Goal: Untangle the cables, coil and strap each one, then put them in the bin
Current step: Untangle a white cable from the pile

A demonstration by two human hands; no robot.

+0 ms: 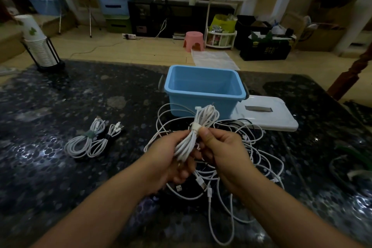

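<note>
A coiled white cable (203,121) with a pale strap (196,127) round its middle is held up above the table. My left hand (167,159) grips its lower loops from the left. My right hand (219,149) pinches it just under the strap with thumb and fingers. Beneath both hands lies a tangled heap of white and black cables (237,159). The empty blue bin (203,90) stands just behind the heap. Two strapped white coils (88,141) lie together on the table to the left.
The bin's white lid (265,115) lies to the right of the bin. A stack of paper cups in a black holder (40,46) stands at the table's far left corner. Green straps (354,155) lie at the right edge. The dark patterned tabletop (60,177) spreads all around.
</note>
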